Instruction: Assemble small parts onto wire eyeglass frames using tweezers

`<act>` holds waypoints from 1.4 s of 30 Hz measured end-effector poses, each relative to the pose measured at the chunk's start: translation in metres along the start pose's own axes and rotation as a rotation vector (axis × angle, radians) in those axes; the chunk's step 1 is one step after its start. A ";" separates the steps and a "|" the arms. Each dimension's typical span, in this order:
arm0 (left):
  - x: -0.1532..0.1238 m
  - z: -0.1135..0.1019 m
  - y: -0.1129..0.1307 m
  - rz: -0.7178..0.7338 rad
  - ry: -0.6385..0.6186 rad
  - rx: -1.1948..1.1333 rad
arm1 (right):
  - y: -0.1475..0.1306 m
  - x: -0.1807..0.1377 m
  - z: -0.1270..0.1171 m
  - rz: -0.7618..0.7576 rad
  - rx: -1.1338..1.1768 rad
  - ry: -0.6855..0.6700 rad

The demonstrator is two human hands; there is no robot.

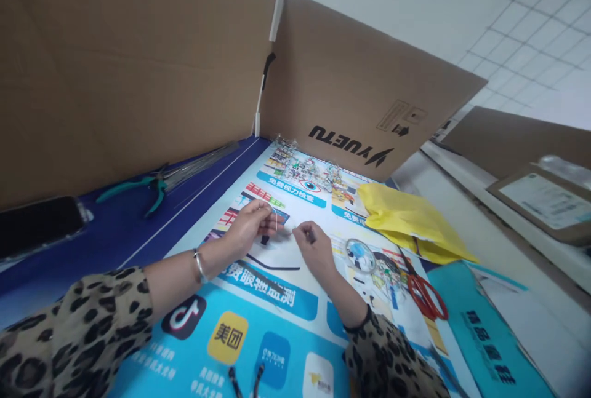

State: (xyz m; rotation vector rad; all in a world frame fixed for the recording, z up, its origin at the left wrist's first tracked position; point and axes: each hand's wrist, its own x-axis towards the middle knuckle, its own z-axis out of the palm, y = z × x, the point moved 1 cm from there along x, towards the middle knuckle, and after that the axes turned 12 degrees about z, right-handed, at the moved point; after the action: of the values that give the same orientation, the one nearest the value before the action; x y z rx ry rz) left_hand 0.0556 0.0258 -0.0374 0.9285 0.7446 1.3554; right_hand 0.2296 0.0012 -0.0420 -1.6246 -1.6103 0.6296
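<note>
Thin wire (276,221): a small pale loop held mid-scene, just above the poster (258,318) that covers the worktop.
- Left hand (252,226): fingertips closed, clamped on the wire.
- Right hand (316,249): just to the right, thumb and forefinger pressed together. Cannot tell whether they grip the wire's free end.

Handling (judgement): very light, springy, easily kinked and slips from bare fingers. Best pinched close to the bend, one hand on each side.

Containers:
- Round clear dish (361,256), near right of the right hand: contents too small to identify.
- Yellow bag (410,222), farther right: lying flat, contents hidden.
- Clear packets (309,170), far: small coloured pieces inside.

Far left: teal pliers (148,187) beside a wire bundle (203,161). Near right: red scissors (427,296).
</note>
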 end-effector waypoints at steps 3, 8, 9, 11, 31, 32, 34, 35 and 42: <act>-0.001 0.001 0.002 -0.003 0.022 0.028 | -0.002 0.001 0.001 -0.260 -0.399 0.127; -0.002 0.005 0.005 0.003 0.050 0.077 | -0.003 0.003 -0.003 -0.373 -0.714 0.296; -0.002 0.005 0.005 0.002 0.052 0.085 | -0.003 0.004 -0.005 -0.381 -0.743 0.315; -0.003 0.006 0.006 0.000 0.050 0.093 | -0.004 0.004 -0.007 -0.394 -0.793 0.343; -0.006 0.009 0.008 -0.028 0.054 0.107 | -0.005 0.002 -0.007 -0.471 -0.885 0.343; -0.006 0.009 0.007 -0.031 0.050 0.109 | -0.005 0.002 -0.007 -0.466 -0.889 0.344; -0.006 0.009 0.007 -0.035 0.043 0.113 | -0.006 0.002 -0.008 -0.460 -0.902 0.341; -0.006 0.009 0.007 -0.036 0.041 0.115 | -0.006 0.002 -0.008 -0.459 -0.909 0.338; -0.006 0.010 0.006 -0.040 0.037 0.115 | -0.005 0.001 -0.008 -0.477 -0.940 0.319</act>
State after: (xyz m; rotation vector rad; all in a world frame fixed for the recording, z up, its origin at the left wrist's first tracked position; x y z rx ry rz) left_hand 0.0607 0.0185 -0.0280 0.9766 0.8726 1.3086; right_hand 0.2327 0.0010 -0.0335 -1.6980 -2.0633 -0.7103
